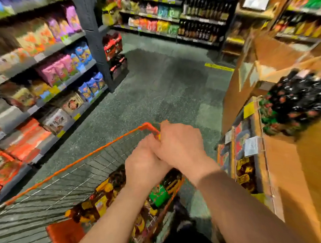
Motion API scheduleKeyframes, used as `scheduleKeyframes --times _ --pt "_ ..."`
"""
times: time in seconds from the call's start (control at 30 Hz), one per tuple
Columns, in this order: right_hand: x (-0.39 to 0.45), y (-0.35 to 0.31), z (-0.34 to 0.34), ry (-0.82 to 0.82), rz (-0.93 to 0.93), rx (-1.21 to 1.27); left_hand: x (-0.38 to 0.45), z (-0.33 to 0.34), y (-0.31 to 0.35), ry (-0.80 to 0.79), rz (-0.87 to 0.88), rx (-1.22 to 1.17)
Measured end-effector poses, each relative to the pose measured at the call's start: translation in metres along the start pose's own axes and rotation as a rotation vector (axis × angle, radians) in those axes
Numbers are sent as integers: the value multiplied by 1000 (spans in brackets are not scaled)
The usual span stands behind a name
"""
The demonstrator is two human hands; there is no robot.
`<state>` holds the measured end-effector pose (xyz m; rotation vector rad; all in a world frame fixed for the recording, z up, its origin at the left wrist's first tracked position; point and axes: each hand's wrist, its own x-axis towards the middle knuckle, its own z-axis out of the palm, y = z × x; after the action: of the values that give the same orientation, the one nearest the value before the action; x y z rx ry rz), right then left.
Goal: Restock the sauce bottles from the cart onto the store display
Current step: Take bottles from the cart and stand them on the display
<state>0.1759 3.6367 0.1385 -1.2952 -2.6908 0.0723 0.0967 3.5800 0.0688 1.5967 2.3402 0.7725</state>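
Grey-green speckled floor [157,88] fills the middle of the blurred view, an aisle running between stock on both sides. On the left stand long grey shelves [54,48] packed with bright snack bags in pink, purple, blue and orange. On the right rises the wooden store display [275,163], its brown panels close beside the cart, with dark bottles [296,101] massed on an upper level and yellow-labelled ones lower down behind a clear rail. At the far end more shelving [178,21] crosses the aisle, holding packets and dark bottles.

The orange-rimmed wire cart [92,153] sits below, angled toward the left. Sauce bottles [104,201] with yellow and green labels lie heaped in its near right corner.

Both hands are together over the cart's right rim: the right hand [181,142] overlaps the left hand [145,164], fingers curled. The blur hides whether either grips anything.
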Motion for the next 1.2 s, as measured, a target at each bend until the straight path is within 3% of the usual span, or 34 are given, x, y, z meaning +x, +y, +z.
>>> scheduleKeyframes --times 0.13,0.23,0.5,0.6,0.67,0.8,0.87,1.03,1.2 --pt "-24 52 -38 97 -40 -15 16 -7 57 -91 226 -130" --pt "-47 105 -69 148 -14 -44 31 -1 106 -246 350 -262" --pt "-171 237 -143 -3 417 122 21 61 283 -607 835 -337" --pt "-222 269 -149 77 545 50 3 100 338 -700 1030 -351" --pt "-253 286 -152 119 680 40 -7 124 373 -699 1030 -407" --pt "-305 312 -155 234 917 121 -42 148 429 -942 1178 -309" --pt "-326 325 -151 286 1024 117 -55 157 443 -971 1271 -308" --pt "-357 348 -141 462 1213 64 -71 200 475 -1064 1285 -346" --pt "-364 381 -135 507 1447 -50 -71 229 519 -1119 1363 -187"
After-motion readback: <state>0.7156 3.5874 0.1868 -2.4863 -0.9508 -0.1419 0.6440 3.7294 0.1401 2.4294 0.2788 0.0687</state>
